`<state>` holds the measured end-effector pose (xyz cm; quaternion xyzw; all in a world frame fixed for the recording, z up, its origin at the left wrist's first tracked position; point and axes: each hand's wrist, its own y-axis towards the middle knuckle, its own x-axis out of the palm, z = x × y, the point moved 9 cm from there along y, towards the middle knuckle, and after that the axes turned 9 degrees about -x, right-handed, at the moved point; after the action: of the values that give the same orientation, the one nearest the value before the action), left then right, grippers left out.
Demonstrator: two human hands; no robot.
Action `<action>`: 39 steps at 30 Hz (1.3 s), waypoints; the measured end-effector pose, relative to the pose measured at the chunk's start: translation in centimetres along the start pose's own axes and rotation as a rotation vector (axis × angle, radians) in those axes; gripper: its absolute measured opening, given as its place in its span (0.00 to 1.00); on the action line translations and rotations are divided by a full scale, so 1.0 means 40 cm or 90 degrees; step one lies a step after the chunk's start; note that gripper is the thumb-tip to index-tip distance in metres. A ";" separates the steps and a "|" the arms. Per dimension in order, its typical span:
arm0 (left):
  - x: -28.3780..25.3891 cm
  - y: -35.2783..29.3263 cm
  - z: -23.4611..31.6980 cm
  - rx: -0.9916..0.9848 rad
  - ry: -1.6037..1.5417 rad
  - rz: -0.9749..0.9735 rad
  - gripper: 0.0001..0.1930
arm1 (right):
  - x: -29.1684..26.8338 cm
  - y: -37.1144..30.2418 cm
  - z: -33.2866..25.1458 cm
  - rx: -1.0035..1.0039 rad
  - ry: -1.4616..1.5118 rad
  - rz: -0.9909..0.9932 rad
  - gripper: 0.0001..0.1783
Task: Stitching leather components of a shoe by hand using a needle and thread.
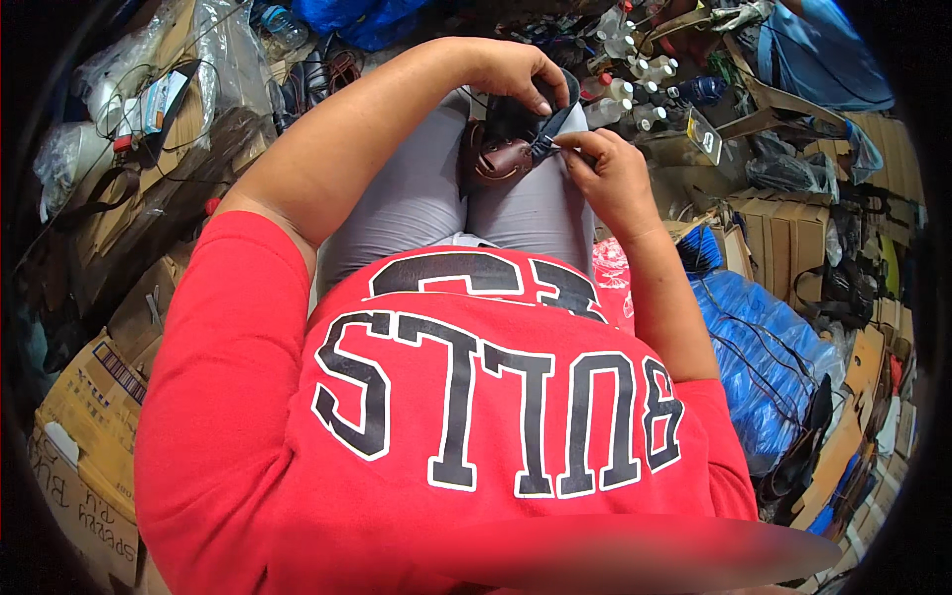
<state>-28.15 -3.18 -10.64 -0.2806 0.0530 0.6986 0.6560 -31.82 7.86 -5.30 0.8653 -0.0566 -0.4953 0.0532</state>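
A shoe (503, 159) of dark brown leather with a pale lace or cord along its edge rests across my grey-trousered thighs. Its dark opening and blue-black rim face upward. My left hand (519, 71) is bent over the far rim, with thumb and fingers closed on it. At the shoe's right side, my right hand (608, 178) pinches thumb against forefinger close to the rim. A small pale tip shows at those fingers; what it belongs to is too small to make out.
Several small bottles (647, 117) with white and red caps stand beyond my right hand. Cardboard boxes (781, 243) and a blue plastic-wrapped bundle (749, 347) lie at the right. Clear plastic bags (228, 59) and cardboard pieces (99, 397) crowd the left.
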 end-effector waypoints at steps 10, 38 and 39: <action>0.002 0.008 -0.006 0.001 0.007 -0.023 0.19 | 0.018 0.000 0.034 0.025 0.072 -0.006 0.09; -0.051 -0.232 -0.034 -0.012 0.058 0.439 0.14 | 0.023 -0.030 -0.002 -0.097 0.048 0.050 0.12; -0.028 -0.248 -0.024 0.012 0.078 0.433 0.12 | 0.020 -0.037 -0.019 -0.131 -0.025 0.072 0.13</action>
<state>-18.48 -3.25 -8.00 -0.2822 0.1889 0.8589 0.3835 -30.70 9.24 -5.82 0.8408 -0.0550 -0.5115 0.1686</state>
